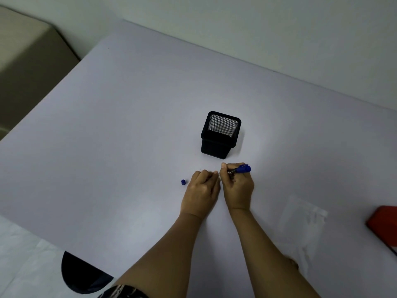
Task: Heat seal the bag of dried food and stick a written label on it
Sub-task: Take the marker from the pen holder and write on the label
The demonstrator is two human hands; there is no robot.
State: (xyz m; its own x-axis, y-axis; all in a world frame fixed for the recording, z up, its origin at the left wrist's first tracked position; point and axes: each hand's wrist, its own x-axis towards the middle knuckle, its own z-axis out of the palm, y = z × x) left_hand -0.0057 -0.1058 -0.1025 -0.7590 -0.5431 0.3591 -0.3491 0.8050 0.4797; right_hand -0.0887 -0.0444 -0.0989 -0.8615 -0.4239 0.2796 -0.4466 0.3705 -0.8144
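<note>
I see L hand (pixel 200 190) & R hand (pixel 237 186) side by side mid-table (pixel 107 125), pen (pixel 241 169) in the R one, pen holder (pixel 221 134) just behind them, pen cap (pixel 183 182) just left of L hand, bag (pixel 300 220) near on the right, boxy item (pixel 384 224) at the right edge beyond it.

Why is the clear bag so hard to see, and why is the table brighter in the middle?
Head view: the clear bag is see-through and pale like the table, so only faint creases show; head view again: light pools around the black pen cup and dims toward the corners; the blue pen in the right hand looks sharp.
</note>
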